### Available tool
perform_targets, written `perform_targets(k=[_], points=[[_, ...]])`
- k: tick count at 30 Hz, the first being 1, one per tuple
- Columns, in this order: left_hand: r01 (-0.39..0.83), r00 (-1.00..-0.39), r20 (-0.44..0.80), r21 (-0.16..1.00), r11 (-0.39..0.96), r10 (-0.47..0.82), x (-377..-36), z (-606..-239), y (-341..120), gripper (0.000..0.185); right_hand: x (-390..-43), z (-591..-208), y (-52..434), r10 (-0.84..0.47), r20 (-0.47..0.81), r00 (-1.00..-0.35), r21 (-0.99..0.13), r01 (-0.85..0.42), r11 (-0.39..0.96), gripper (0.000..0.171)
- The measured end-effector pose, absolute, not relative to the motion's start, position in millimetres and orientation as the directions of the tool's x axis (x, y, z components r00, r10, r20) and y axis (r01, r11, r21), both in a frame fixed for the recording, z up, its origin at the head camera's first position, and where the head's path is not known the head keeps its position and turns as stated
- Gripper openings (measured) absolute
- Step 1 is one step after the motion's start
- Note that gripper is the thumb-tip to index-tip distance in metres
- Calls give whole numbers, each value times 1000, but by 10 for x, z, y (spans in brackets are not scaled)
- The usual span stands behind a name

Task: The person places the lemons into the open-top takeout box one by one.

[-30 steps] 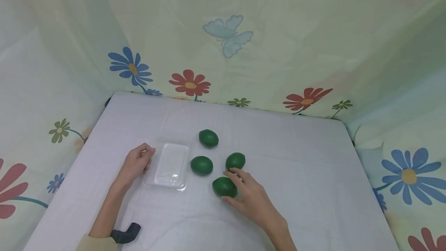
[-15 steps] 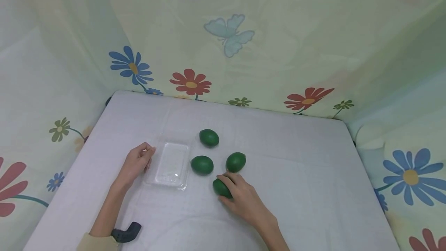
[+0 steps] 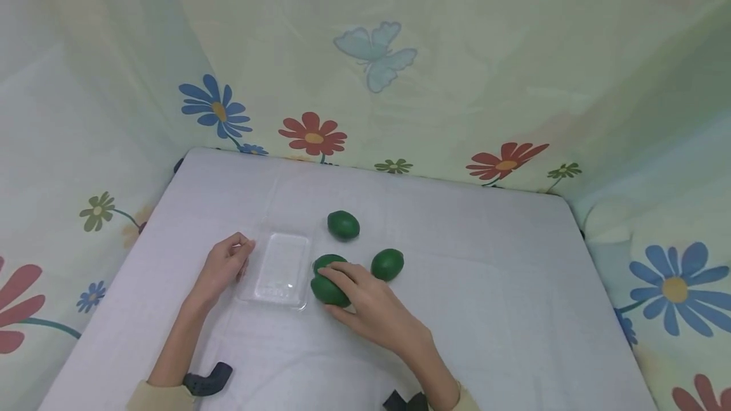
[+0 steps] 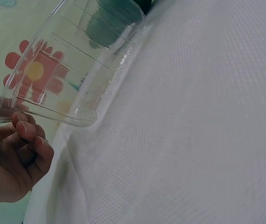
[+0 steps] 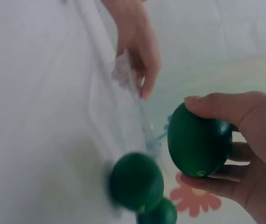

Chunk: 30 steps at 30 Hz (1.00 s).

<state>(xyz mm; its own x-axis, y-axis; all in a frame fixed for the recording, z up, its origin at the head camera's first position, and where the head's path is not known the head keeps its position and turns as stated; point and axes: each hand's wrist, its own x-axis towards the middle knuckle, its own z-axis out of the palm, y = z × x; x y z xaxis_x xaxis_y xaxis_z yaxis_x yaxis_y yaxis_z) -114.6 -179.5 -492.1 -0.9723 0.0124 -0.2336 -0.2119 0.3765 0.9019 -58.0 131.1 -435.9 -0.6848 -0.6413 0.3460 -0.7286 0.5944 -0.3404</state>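
Observation:
My left hand (image 3: 221,265) pinches the near-left rim of a clear plastic box (image 3: 280,278) standing on the table. In the left wrist view, thumb and fingers (image 4: 28,130) meet at the box's corner. My right hand (image 3: 371,309) grips a dark green lime (image 3: 330,291) between thumb and fingers; the right wrist view shows this lime (image 5: 199,140) off the table. Just behind it in the head view, a second lime (image 3: 328,261) is partly covered. Farther back lies another lime (image 3: 343,226), and one more lime (image 3: 388,264) rests right of the box, beyond my right hand.
A white cloth covers the table (image 3: 485,297). Behind and at both sides hangs a curtain (image 3: 445,81) printed with flowers and a butterfly. Dark straps or mounts (image 3: 208,379) sit at the wrists near the front edge.
My right hand came down on the nearest lime, took hold of it, and carried it left toward the box. My left hand and the box stay where they were.

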Motion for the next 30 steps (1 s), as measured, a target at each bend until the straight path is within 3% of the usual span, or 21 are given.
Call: perform_targets(k=[5, 16, 30], points=[[-224, -969, -247, 903, 368, 15, -1147, -4948, -1779, 31, -772, -4259, 987, -710, 326, -624, -292, -781, 553, 57], [-201, -975, -223, 900, 387, 12, -1146, -4917, -1763, 29, -1035, -4305, 507, -788, 55, -613, -228, -776, 588, 51], [-197, -976, -219, 897, 394, 11, -1145, -4901, -1785, 30, -1091, -4419, 268, -749, -213, -627, -206, -721, 662, 49]])
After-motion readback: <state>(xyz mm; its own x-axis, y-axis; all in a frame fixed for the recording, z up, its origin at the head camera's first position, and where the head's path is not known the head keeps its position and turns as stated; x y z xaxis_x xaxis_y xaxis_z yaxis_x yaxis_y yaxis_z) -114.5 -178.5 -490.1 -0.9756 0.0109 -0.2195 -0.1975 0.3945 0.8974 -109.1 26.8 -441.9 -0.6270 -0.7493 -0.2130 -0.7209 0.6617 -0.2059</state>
